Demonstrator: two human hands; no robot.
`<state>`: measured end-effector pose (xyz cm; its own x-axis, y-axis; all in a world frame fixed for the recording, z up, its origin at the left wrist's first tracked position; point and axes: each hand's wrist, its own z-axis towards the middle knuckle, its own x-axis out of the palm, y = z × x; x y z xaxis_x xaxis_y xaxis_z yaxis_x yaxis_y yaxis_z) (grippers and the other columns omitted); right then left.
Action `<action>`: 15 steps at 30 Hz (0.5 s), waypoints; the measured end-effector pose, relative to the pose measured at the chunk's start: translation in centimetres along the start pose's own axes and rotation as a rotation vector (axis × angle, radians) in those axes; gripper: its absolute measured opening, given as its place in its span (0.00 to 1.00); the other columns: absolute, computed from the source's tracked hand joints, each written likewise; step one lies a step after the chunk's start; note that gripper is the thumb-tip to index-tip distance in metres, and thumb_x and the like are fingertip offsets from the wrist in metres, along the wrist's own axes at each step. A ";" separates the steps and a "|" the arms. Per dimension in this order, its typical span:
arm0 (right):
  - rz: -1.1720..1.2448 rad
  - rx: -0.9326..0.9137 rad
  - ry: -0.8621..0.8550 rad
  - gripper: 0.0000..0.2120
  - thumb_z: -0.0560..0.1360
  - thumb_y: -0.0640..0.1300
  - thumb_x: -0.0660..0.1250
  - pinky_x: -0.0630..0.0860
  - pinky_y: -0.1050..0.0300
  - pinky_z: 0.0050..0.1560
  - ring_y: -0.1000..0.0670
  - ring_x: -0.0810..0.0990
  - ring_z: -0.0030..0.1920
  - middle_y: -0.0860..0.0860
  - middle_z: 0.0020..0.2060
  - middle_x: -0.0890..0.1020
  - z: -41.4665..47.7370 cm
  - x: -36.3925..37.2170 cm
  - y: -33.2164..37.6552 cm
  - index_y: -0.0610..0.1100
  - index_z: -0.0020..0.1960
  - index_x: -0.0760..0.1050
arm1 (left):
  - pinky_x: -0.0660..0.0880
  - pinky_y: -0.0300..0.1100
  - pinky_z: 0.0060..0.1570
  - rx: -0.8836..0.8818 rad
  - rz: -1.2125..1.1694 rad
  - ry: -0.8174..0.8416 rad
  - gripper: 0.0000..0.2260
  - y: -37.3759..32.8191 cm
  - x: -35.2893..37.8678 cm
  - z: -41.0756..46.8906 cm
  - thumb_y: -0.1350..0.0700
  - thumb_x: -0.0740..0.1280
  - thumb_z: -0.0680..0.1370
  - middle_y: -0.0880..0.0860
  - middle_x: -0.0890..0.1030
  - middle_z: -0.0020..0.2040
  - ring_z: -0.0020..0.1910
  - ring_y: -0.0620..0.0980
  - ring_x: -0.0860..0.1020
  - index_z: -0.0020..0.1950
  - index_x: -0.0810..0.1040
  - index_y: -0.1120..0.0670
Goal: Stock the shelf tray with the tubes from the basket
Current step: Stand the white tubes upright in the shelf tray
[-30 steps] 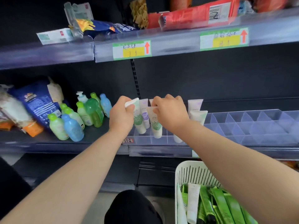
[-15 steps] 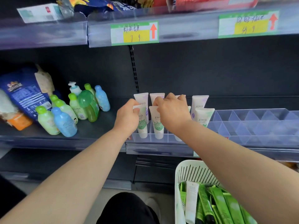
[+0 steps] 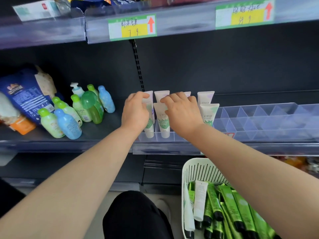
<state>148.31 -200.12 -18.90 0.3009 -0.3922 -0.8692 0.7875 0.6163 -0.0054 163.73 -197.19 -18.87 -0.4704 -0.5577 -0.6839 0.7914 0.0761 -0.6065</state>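
At the left end of the clear divided shelf tray (image 3: 259, 118), the left hand (image 3: 135, 114) curls its fingers over the leftmost white tubes (image 3: 162, 125). The right hand (image 3: 182, 112) rests bent fingers on the next tops. Whether either pinches, I cannot tell. Seven white tubes stand visible in the tray. Both forearms reach up and forward. Below right, the white basket (image 3: 198, 163) holds two more white tubes among many green tubes (image 3: 229, 204).

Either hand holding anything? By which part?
Left hand grips the front-left tube near its top. Right hand touches the top of the next tube; grip unclear.
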 end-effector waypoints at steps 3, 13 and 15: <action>0.020 0.006 -0.018 0.22 0.73 0.38 0.66 0.66 0.48 0.53 0.44 0.71 0.61 0.51 0.59 0.77 -1.9 -0.4 -0.5 0.49 0.65 0.71 | 0.64 0.38 0.51 0.081 0.026 -0.039 0.15 -1.7 0.0 -1.6 0.65 0.58 0.78 0.49 0.75 0.60 0.61 0.49 0.69 0.57 0.77 0.51; 0.031 0.099 0.050 0.18 0.70 0.35 0.68 0.70 0.49 0.47 0.42 0.75 0.52 0.49 0.49 0.80 -13.6 0.8 -5.8 0.47 0.58 0.76 | 0.68 0.37 0.47 0.265 -0.061 0.088 0.11 -5.6 5.3 -10.2 0.65 0.61 0.76 0.43 0.76 0.46 0.50 0.45 0.74 0.47 0.79 0.50; 0.017 0.145 0.130 0.17 0.70 0.36 0.67 0.70 0.49 0.48 0.43 0.75 0.53 0.50 0.49 0.79 -16.6 1.9 -7.6 0.48 0.57 0.76 | 0.70 0.37 0.47 0.265 -0.086 0.182 0.12 -6.0 7.6 -12.1 0.66 0.61 0.75 0.43 0.76 0.46 0.49 0.44 0.74 0.46 0.79 0.50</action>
<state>133.98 -194.23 -28.72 0.2503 -0.2857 -0.9250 0.8550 0.5134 0.0728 150.68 -191.86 -25.33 -0.5830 -0.3944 -0.7103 0.8085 -0.1955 -0.5551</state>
